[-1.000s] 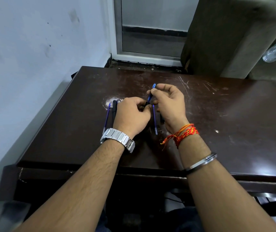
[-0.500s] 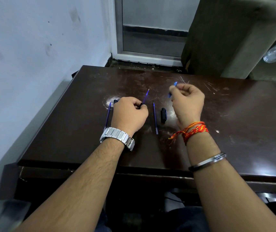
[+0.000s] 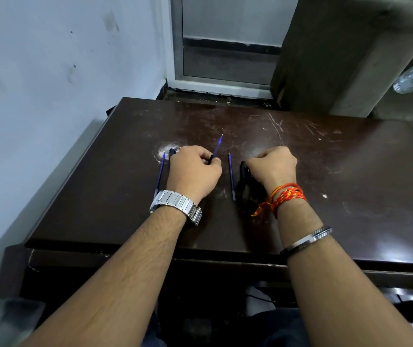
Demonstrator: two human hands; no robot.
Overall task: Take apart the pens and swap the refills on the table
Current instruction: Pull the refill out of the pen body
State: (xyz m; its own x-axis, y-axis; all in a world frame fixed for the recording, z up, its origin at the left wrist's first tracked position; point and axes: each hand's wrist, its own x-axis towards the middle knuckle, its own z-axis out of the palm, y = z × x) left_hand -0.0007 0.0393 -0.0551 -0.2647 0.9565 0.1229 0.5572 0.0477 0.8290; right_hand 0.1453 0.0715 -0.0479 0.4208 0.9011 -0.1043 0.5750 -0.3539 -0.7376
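Blue refill (image 3: 217, 147) projects from the black barrel (image 3: 211, 159) pinched in the curled left hand (image 3: 193, 171). A second refill (image 3: 231, 176) lies on the table (image 3: 338, 176) between the hands; a third refill (image 3: 159, 175) lies just left of the left hand. The right hand (image 3: 273, 166) rests curled beside a black pen part (image 3: 243, 171); whether it grips anything cannot be determined.

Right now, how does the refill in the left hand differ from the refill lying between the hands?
The held refill rises tilted from the left hand; the lying refill rests flat on the table. The held one is half hidden; the lying one shows whole. Both are blue.
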